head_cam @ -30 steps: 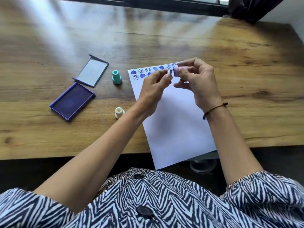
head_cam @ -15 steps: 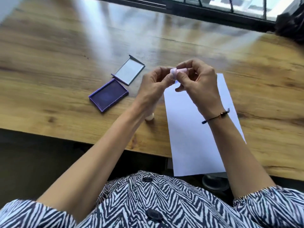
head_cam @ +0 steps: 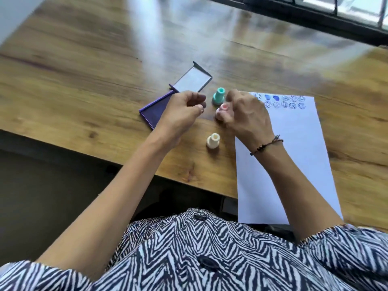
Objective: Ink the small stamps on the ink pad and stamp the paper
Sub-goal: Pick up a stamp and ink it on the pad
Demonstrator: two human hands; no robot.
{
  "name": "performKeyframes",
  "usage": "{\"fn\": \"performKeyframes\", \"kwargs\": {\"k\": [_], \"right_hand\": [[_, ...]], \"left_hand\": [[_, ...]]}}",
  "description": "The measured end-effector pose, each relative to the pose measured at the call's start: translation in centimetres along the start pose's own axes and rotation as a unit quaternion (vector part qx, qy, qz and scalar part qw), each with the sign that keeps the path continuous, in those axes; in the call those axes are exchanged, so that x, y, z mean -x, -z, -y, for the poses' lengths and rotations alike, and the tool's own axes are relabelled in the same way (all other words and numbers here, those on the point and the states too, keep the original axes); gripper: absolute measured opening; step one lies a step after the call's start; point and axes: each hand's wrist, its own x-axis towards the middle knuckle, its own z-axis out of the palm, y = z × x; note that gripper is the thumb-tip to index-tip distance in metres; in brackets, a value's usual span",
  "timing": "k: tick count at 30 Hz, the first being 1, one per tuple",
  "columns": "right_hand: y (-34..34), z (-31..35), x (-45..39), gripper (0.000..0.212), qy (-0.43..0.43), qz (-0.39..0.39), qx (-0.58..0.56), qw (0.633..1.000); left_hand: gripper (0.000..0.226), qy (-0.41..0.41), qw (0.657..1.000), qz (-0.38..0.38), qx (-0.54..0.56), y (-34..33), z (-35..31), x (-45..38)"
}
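Note:
My right hand [head_cam: 246, 114] holds a small pink stamp [head_cam: 223, 108] just above the table, left of the white paper [head_cam: 294, 156]. Two rows of blue stamp marks [head_cam: 283, 101] run along the paper's far edge. My left hand [head_cam: 180, 114] hovers over the purple ink pad [head_cam: 150, 113] with its fingers curled and nothing visible in them. A teal stamp [head_cam: 218, 95] stands upright between my hands. Nearer to me a cream stamp [head_cam: 213, 140] stands on the wood.
The ink pad's lid [head_cam: 192, 79] lies open behind the pad. The wooden table [head_cam: 84, 70] ends in a front edge close to my body, and the paper overhangs it. A dark window frame [head_cam: 315, 19] runs along the far side.
My hands have come apart and moved down to the left. The right keeps the pink stamp by the teal one; the left has let go and sits over the ink pad. The view swung left.

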Motion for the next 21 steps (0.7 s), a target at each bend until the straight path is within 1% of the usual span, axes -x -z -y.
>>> {"fn": "performKeyframes", "kwargs": {"k": [2,3,4,6,7,8,9,11,13,15,17,19,21], "right_hand": [[1.0,0.1,0.7,0.027,-0.001,-0.047,-0.026,0.999],[1.4,0.3,1.3,0.031,0.009,-0.042,-0.033,0.999],[1.6,0.7,1.9,0.036,0.022,-0.012,-0.029,0.999],[1.1,1.6,3.1,0.043,0.039,0.081,0.001,0.996],[0.6,2.0,3.5,0.041,0.040,0.116,0.013,0.992],[0.1,2.3,3.7,0.035,0.038,0.129,0.010,0.991],[-0.2,2.6,3.8,0.029,0.036,0.123,-0.012,0.992],[-0.5,3.2,3.5,0.018,0.012,0.062,-0.115,0.991],[-0.6,3.7,2.9,0.013,-0.040,0.020,-0.229,0.972],[-0.6,4.0,2.2,0.012,-0.084,0.031,-0.332,0.939],[-1.0,4.4,1.8,0.010,-0.105,0.055,-0.417,0.901],[-1.5,4.9,1.7,0.010,-0.117,0.069,-0.468,0.873],[-2.1,5.4,1.5,0.010,-0.123,0.073,-0.493,0.858]], "left_hand": [[0.026,0.008,1.000,0.002,0.014,0.3,0.3,0.4],[0.026,0.011,1.000,0.004,0.019,0.5,0.5,0.6],[0.026,0.015,1.000,0.007,0.026,0.6,0.7,0.9],[0.026,0.026,0.999,0.010,0.040,0.8,0.9,1.3],[0.026,0.031,0.998,0.008,0.044,0.9,1.0,1.5],[0.026,0.034,0.998,0.006,0.048,1.1,1.0,1.6],[0.026,0.036,0.998,0.006,0.051,1.3,1.0,1.8],[0.024,0.038,0.997,0.019,0.057,2.0,0.9,2.4],[0.019,0.051,0.996,0.050,0.061,2.8,0.8,3.0],[0.017,0.059,0.994,0.064,0.071,3.5,0.8,3.4],[0.014,0.059,0.993,0.050,0.086,4.0,0.8,3.7],[0.011,0.059,0.992,0.035,0.104,4.4,0.8,3.8],[0.007,0.056,0.992,0.024,0.114,4.9,0.9,3.9]]}}
